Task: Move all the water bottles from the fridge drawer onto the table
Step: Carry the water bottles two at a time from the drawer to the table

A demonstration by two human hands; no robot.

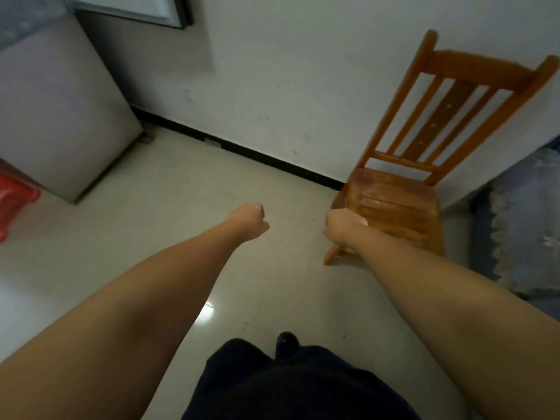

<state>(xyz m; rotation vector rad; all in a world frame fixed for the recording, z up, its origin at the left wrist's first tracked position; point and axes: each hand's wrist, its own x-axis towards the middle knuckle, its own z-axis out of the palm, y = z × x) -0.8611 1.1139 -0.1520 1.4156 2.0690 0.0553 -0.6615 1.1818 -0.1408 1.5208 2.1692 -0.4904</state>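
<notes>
Both my arms reach forward over the pale tiled floor. My left hand (251,221) is curled into a fist and holds nothing. My right hand (341,225) is curled into a fist as well, just in front of the wooden chair's seat, and holds nothing. The grey fridge (54,110) stands at the left with its side towards me. No water bottle, drawer or table top shows in the head view.
A wooden chair (403,195) stands against the white wall at the right. A cloth-covered piece of furniture (527,219) is at the far right edge. A red plastic thing (15,198) sits at the left edge beside the fridge. Open floor lies ahead.
</notes>
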